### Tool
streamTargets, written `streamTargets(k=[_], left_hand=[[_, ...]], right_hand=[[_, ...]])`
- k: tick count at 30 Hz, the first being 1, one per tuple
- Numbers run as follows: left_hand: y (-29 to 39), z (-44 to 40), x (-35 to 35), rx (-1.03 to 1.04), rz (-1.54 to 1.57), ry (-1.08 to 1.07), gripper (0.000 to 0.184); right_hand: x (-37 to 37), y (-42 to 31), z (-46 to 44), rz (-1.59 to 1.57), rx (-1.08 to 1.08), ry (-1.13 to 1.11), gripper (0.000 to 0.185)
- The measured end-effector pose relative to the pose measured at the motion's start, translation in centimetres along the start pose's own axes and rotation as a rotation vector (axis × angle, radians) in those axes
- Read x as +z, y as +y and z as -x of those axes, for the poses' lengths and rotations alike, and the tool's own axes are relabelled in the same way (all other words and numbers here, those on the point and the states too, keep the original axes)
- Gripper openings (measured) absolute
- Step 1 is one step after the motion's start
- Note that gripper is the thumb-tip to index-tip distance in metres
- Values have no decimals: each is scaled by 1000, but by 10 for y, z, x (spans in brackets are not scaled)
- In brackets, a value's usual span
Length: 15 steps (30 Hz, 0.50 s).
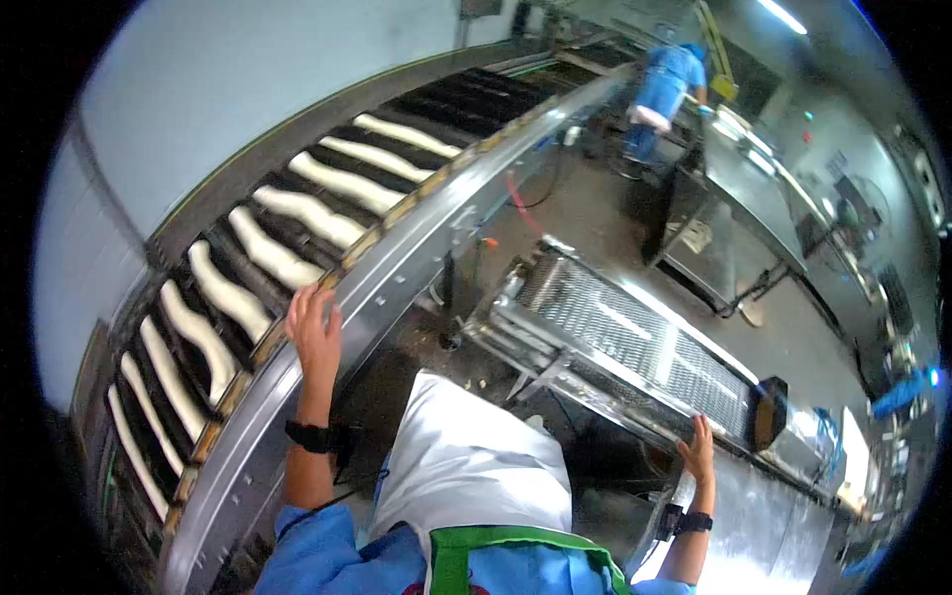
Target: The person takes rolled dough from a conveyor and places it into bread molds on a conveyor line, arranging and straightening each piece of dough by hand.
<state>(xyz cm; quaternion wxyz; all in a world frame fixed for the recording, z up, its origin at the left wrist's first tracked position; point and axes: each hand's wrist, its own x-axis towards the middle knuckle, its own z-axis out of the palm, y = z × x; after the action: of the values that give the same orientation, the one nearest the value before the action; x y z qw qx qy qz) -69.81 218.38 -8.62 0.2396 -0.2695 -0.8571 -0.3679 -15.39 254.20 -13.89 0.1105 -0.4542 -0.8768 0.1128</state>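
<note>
Across the dark slatted conveyor (458,97) at left, long cream-white dough-like strips (266,248) are lying; at its grey metal rail (476,185), the left hand (314,325) is extending released fingers; beside a silver perforated-metal conveyor (635,332), the right hand (698,452) is hovering, fingers likewise released.

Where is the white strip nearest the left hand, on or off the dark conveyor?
On: the white strip lies across the dark conveyor, its near end by the left hand; whether they touch, I cannot tell.
</note>
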Motion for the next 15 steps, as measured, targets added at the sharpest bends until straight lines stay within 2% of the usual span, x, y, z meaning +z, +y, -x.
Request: streamTargets(k=[2, 7, 9, 10, 15], left_hand=[[6, -3, 25, 18, -8, -13, 17], [25, -2, 58, 34, 117, -71, 15], [29, -3, 65, 40, 121, -80, 14], [29, -5, 65, 11, 119, -84, 15], [34, -23, 65, -24, 87, -56, 16]], right_hand=[[-7, -12, -5, 123, 73, 33, 67], [-37, -42, -32, 170, 142, 118, 60], [-43, -48, -47, 243, 139, 134, 49], [-53, -59, -57, 237, 125, 164, 36], [-66, -54, -114, 386, 166, 107, 26]])
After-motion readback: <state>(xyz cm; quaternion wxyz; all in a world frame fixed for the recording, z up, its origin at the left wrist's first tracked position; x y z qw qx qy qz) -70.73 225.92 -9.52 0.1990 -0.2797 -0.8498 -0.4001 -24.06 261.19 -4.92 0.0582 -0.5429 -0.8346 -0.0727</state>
